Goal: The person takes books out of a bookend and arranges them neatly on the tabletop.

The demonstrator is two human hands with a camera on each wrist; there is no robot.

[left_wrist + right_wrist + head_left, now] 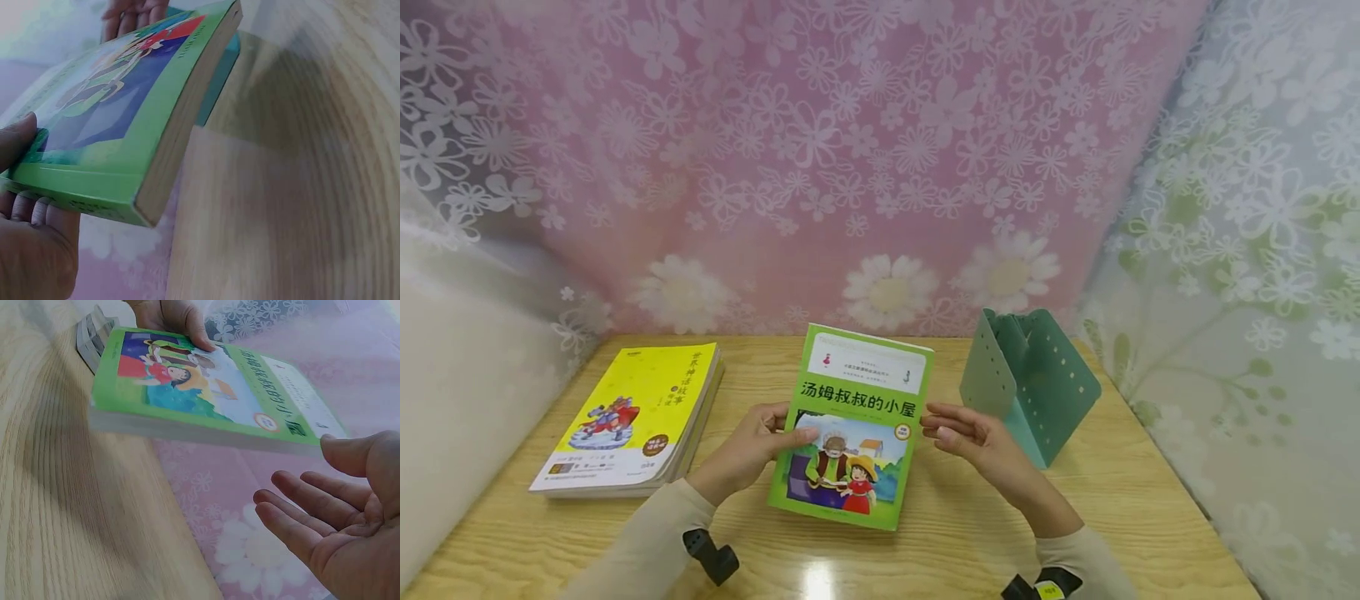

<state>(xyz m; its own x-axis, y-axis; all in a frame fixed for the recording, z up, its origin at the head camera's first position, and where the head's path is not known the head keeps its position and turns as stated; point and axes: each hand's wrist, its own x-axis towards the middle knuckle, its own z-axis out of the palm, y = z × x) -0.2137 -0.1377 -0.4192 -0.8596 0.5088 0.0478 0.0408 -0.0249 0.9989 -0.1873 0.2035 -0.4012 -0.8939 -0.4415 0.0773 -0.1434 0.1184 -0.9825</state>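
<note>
A green-bordered picture-cover book (857,433) is held above the table, its front cover facing up. My left hand (748,450) grips it by the spine edge, thumb on the cover and fingers underneath, as the left wrist view shows. Beside the opposite page edge is my right hand (973,442). In the right wrist view that hand (337,519) has its fingers spread and fairly straight, below and beside the book (187,394), with the thumb tip close to its corner; whether it touches cannot be told.
A yellow-covered book (640,408) lies on top of other books at the left of the wooden table (760,542). A green perforated metal bookend (1037,392) stands at the right, just behind my right hand. Flowered curtains (820,167) hang around the table's back and sides.
</note>
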